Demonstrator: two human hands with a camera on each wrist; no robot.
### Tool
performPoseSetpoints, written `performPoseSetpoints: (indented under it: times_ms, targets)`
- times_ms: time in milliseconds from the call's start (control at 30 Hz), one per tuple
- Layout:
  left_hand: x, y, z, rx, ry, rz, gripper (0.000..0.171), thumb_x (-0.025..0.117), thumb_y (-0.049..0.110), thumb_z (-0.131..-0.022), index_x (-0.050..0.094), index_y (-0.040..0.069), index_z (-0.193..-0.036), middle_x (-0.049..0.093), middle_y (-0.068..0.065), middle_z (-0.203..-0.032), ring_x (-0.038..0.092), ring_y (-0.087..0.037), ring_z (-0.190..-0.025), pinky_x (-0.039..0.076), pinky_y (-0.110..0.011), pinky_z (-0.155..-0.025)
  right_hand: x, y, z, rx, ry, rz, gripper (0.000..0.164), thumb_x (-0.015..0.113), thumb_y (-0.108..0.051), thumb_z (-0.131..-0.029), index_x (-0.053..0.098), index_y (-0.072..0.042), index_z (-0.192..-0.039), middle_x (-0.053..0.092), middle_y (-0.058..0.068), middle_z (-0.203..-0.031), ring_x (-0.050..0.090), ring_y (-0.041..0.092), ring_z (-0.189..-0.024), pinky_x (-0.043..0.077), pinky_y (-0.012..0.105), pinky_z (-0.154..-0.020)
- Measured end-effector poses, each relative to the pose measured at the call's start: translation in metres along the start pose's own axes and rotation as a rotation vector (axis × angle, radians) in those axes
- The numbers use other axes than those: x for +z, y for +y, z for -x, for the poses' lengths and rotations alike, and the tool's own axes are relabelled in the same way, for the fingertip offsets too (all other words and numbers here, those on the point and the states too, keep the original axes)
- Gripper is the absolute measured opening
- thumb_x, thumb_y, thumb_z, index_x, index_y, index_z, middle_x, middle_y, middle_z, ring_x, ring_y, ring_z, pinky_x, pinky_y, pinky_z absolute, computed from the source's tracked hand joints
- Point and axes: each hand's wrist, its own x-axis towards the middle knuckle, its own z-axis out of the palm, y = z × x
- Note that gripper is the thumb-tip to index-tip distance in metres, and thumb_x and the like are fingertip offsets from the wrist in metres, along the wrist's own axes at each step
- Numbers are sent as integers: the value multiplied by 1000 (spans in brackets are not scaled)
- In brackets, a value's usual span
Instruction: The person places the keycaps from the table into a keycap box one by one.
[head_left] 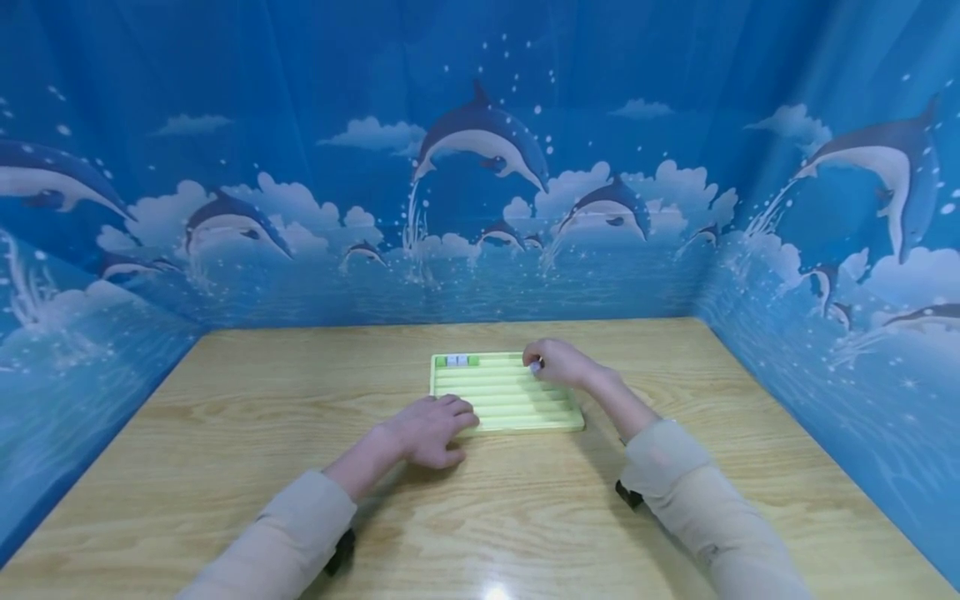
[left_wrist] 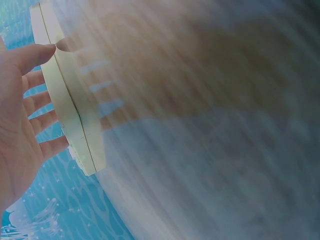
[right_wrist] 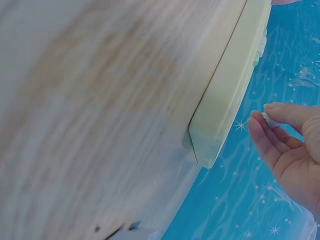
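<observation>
A pale green ridged tray [head_left: 517, 407] lies on the table, its long grooves running side to side. In its top groove, at the left end, sit several small blocks [head_left: 457, 361], green at both ends and whitish between. My left hand [head_left: 431, 429] rests at the tray's near left corner, fingers spread over it; in the left wrist view the thumb [left_wrist: 37, 56] touches the tray's edge. Over the tray's far right part, my right hand [head_left: 561, 364] pinches a small whitish block [right_wrist: 270, 121] between thumb and fingertips. The block's underside is hidden in the head view.
The wooden table [head_left: 300, 375] surrounds the tray on all sides. Behind it and at both sides hangs a blue curtain [head_left: 337, 208] printed with dolphins, meeting the table's far edge.
</observation>
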Motion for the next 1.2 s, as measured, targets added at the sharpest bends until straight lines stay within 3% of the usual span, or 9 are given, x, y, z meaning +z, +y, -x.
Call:
performPoseSetpoints:
  times_ms: [533, 867, 1200]
  targets:
    - [0, 0, -1, 1, -3, -15, 53, 55, 40, -88, 47, 15, -134, 44, -7, -137, 38, -25, -127, 36, -45, -101, 3, -2, -20, 80, 31, -20, 28, 57, 1, -86, 59, 7, -113, 62, 16, -104, 58, 27, -96, 50, 36, -82]
    - [1, 0, 0, 9, 15, -16, 51, 56, 39, -87, 49, 15, -132, 46, -6, -135, 40, -24, -125, 37, -44, -99, 9, -4, -33, 10, 85, 14, 25, 60, 3, -82, 63, 8, -107, 63, 16, -99, 58, 27, -92, 51, 35, -80]
    - [0, -1, 1, 17, 14, -10, 50, 55, 38, -88, 49, 14, -132, 46, -6, -135, 40, -24, -125, 37, -43, -99, 14, -6, -46, 83, 95, -46, 24, 59, 2, -84, 63, 8, -106, 64, 15, -98, 60, 26, -91, 51, 33, -79]
